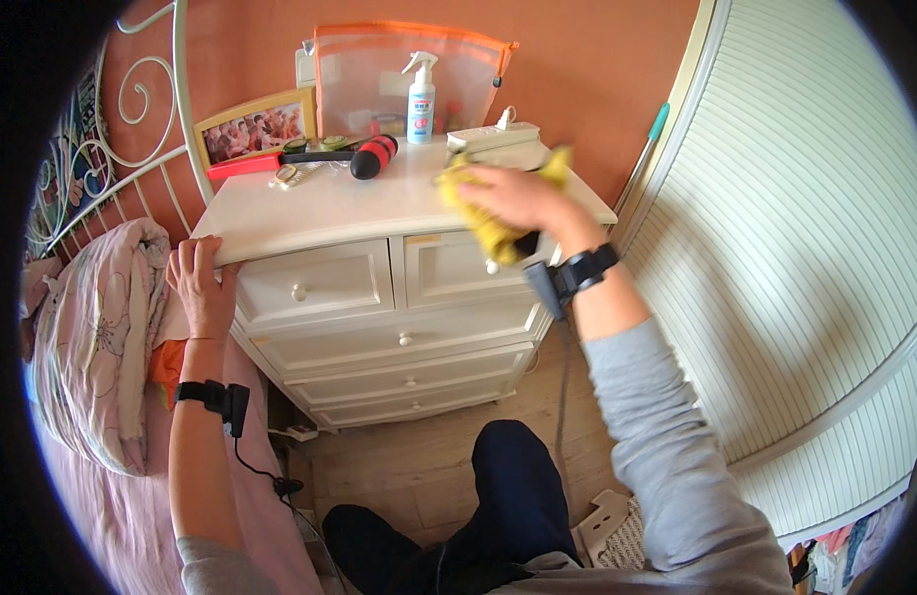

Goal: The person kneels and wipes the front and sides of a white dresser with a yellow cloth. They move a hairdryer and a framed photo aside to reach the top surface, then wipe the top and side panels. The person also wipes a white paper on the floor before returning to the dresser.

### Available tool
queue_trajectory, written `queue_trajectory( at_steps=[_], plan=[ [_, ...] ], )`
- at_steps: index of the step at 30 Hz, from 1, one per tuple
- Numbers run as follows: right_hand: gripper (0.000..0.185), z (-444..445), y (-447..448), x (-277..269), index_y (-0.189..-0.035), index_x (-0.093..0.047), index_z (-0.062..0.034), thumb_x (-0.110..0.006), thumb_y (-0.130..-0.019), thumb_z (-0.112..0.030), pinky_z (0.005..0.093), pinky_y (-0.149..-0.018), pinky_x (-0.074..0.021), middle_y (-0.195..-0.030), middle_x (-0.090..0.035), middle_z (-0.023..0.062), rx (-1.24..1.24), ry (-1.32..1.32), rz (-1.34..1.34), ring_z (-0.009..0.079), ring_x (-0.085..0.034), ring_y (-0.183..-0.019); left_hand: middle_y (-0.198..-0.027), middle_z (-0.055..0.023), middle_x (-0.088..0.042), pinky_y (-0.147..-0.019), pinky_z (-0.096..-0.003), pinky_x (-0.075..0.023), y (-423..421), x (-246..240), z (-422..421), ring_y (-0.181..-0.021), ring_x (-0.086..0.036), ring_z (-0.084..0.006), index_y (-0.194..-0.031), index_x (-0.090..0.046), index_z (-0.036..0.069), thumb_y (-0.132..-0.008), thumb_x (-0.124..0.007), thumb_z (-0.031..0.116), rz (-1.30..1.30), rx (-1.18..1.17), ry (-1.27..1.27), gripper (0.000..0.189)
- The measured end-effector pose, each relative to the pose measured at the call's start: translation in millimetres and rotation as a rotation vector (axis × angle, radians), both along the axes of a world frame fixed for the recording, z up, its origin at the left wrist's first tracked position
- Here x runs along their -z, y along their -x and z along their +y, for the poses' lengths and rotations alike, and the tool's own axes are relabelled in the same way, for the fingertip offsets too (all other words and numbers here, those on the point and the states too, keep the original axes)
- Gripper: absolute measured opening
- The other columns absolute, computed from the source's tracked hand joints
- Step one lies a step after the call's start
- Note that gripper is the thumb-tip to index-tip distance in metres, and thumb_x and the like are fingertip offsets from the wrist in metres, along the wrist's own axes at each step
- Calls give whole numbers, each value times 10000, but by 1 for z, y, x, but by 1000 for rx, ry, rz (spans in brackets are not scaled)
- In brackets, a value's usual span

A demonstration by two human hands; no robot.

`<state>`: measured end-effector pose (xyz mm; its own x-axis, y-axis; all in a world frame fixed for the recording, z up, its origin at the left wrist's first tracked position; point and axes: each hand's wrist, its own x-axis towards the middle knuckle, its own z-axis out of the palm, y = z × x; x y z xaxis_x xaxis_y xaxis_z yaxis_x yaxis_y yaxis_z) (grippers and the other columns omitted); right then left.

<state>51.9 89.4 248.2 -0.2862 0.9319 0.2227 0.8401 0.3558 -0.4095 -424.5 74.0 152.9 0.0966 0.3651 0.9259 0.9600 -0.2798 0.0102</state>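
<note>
My right hand (514,199) presses a yellow cloth (495,238) against the right front part of the white dresser's top (309,216). The cloth is blurred, and part of it hangs over the front edge above a drawer knob (492,265). At the dresser's front left corner rests my left hand (204,286), its fingers on the edge and nothing seen in it. Behind the cloth lies a white power strip (494,137) with a plug in it. A white and blue spray bottle (421,108) stands upright at the back.
A red-and-black massage hammer (374,157), a hair comb (298,175) and a framed photo (256,132) occupy the back left. An orange-edged mesh pouch (369,74) leans on the wall. Left is a bed with a folded quilt (101,335); right, a pleated folding door (800,245). Cables hang from both wrists.
</note>
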Motion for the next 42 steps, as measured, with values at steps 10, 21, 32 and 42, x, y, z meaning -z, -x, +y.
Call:
queue_trajectory(
  at_steps=[10,21,32,42],
  plan=[
    [454,-38,17,5,-1178,-687,-93,-531,-1055,-501,514,-868,-552,-1089,-747,208,46,-154,-20,423,-702,-1018,-1127,-75,-611,-1008,-493,-393,-6,-9,-9,-1128,-545,-338,-1101,-652,118,-732,-856,143,-41,22,1,422],
    [452,-39,24,28,-1114,-682,-66,-440,-1085,-447,545,-1004,-492,-1076,-749,214,388,-501,-167,438,-696,-1040,-1108,-57,-637,-1042,-472,-395,-8,-10,-12,-1123,-565,-324,-1074,-674,117,-738,-876,217,-94,93,-11,405],
    [388,-40,204,50,-1128,-663,-38,-571,-1047,-406,515,-914,-515,-1049,-738,169,-42,-951,-81,380,-700,-972,-1057,-105,-703,-829,-367,-544,60,33,-75,-937,-667,-253,-1154,-662,42,-934,-765,138,-624,249,58,262],
    [523,-25,298,59,-1325,-613,-45,-576,-1041,-484,494,-907,-522,-1131,-733,183,-153,-1043,-200,382,-693,-1053,-655,42,-487,-537,-240,-377,97,117,-107,-589,-464,-46,-857,-642,27,-1087,-616,250,-1100,390,238,321]
  ],
)
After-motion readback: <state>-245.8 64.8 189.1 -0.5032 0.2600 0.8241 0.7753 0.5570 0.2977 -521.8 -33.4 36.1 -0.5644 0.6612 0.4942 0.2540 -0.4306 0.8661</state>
